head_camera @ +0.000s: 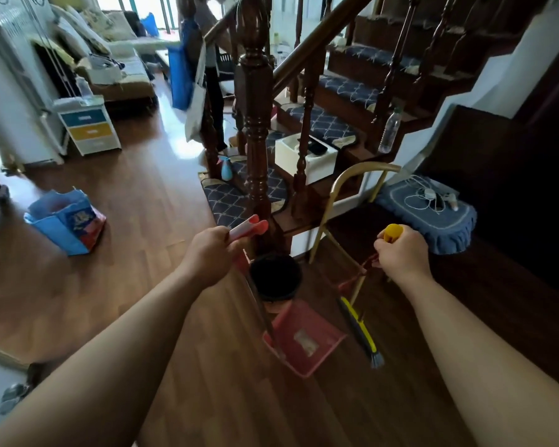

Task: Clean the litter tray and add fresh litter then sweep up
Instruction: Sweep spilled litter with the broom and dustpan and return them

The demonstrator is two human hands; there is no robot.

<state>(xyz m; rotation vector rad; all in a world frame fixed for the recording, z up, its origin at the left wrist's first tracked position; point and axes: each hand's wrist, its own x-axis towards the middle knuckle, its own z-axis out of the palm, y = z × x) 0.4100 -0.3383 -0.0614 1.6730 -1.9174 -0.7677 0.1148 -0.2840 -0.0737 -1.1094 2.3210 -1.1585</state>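
Observation:
My left hand (212, 253) is closed around the red and white top of a long dustpan handle. The red dustpan (304, 338) rests on the wooden floor below, its pan holding a little pale debris. My right hand (400, 254) grips the yellow top of a broom handle. The broom (362, 333) hangs down to the right of the dustpan, with a yellow and black head and grey bristles near the floor. A blue litter bag (67, 221) stands open on the floor to the left. No litter tray is in view.
A black bin (276, 277) stands by the dark wooden stair post (255, 140). A brass-coloured metal frame (352, 195) and a blue padded cushion (430, 214) lie to the right. Stairs with blue mats rise behind. A small drawer unit (89, 127) and a sofa stand far left.

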